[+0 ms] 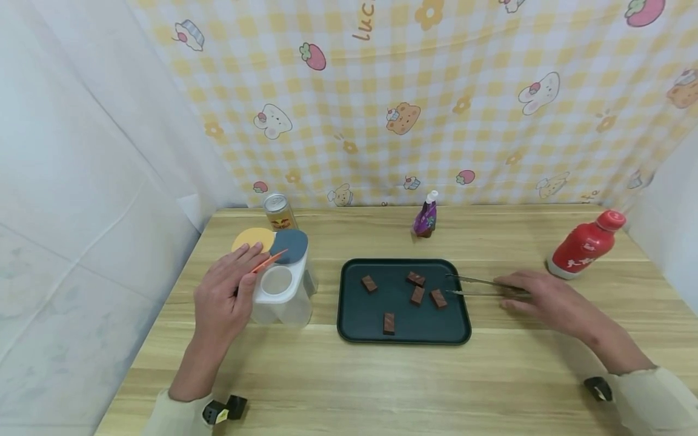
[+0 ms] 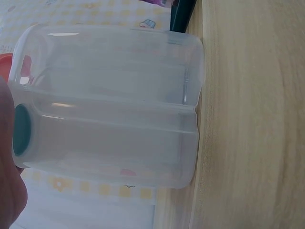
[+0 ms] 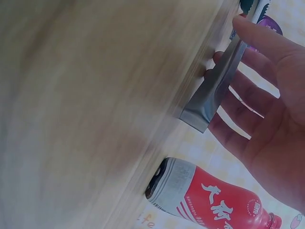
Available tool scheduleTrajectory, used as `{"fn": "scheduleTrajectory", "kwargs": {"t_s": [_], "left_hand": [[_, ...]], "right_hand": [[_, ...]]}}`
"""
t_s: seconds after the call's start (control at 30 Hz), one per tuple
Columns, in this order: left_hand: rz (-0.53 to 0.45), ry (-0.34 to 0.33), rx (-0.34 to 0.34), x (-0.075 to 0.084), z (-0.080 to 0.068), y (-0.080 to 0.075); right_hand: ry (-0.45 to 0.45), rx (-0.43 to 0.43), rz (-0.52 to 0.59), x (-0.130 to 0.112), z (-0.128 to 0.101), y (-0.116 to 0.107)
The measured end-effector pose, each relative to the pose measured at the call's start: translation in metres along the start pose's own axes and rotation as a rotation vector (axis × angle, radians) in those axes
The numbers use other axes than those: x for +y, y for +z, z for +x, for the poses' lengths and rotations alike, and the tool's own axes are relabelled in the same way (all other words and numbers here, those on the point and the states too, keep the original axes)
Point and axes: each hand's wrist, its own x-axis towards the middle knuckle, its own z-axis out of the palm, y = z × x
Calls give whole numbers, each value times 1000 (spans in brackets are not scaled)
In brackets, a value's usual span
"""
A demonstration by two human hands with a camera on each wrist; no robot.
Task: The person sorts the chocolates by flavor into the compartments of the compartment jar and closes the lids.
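My left hand rests over the top of a clear storage container with several round compartments. Its fingers lie across the yellow lid, and a raised orange lid stands between index finger and thumb. A round opening shows beside the thumb. My right hand holds metal tongs between thumb and fingers. The tongs' tips are apart, over the right rim of a dark tray. Several small chocolate pieces lie on the tray, the closest one just left of the tips.
A red bottle stands tilted-looking at the right, beyond my right hand. Behind the container is a gold can. A small purple pouch with a white cap stands behind the tray. A patterned curtain hangs along the table's back edge.
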Motion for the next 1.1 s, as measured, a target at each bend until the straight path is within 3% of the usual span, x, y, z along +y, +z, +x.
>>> {"fn": "scheduleTrajectory", "kwargs": {"t_s": [0.5,0.8,1.1], "left_hand": [[-8,-7,-7,0,-1,1],[-6,3,7,1,0,0],[8,-9,12,0,-1,1]], "right_hand": [[5,-33,17,1,-1,-3],[-13,14,84,-25,-4,-17],[-39,85,47,-48,-10,-15]]}}
